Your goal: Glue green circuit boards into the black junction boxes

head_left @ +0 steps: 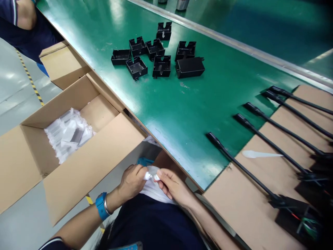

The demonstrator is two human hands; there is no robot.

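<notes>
My left hand (132, 182) is closed round a small white tube (147, 176), with only its narrow end showing past the fingers. Opposite it, my right hand (169, 184) pinches a small white cap (156, 177) between thumb and fingertips. A slight gap separates the cap from the tube's tip. Both hands are over my lap, just off the table's front edge, with a white sheet or bag (155, 193) beneath them. What the curled fingers of the left hand cover is hidden.
Several open black plastic boxes (136, 67) stand on the green table (161, 100). Black cables (249, 173) and a whitish plastic dropper (256, 154) lie on cardboard (221, 198) at right. An open carton (96, 156) with wrapped parts (69, 133) is at left. Another person's arm (26, 14) shows top left.
</notes>
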